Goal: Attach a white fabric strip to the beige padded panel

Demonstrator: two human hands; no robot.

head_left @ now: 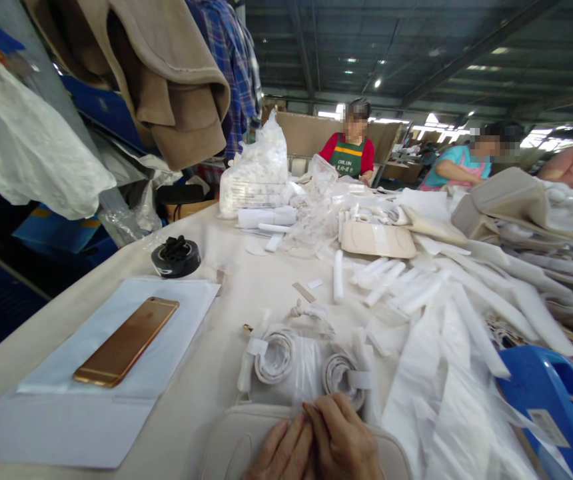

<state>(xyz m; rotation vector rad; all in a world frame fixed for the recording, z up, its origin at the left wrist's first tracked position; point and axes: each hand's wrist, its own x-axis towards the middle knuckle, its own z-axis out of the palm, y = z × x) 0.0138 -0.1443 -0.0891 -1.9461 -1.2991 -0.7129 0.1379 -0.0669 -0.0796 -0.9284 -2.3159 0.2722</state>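
A cream-coloured bag (234, 433) lies on the table right in front of me, its lower part cut off by the picture's edge. My left hand (284, 448) and my right hand (344, 437) meet over its middle, fingers bent and fingertips pinched together. Whatever is between the fingertips is hidden. Just beyond the hands are two rolled straps, a left roll (274, 357) and a right roll (339, 373), each with a white band around it. Clear plastic film (307, 367) stretches between the rolls.
A phone (126, 340) lies on white sheets (181, 313) at left, near black tape (176, 257). White wrapping strips (446, 373) and a blue tape dispenser (541, 400) are at right. Farther back are another bag (379, 240), a stuffed plastic sack (254, 177) and several people.
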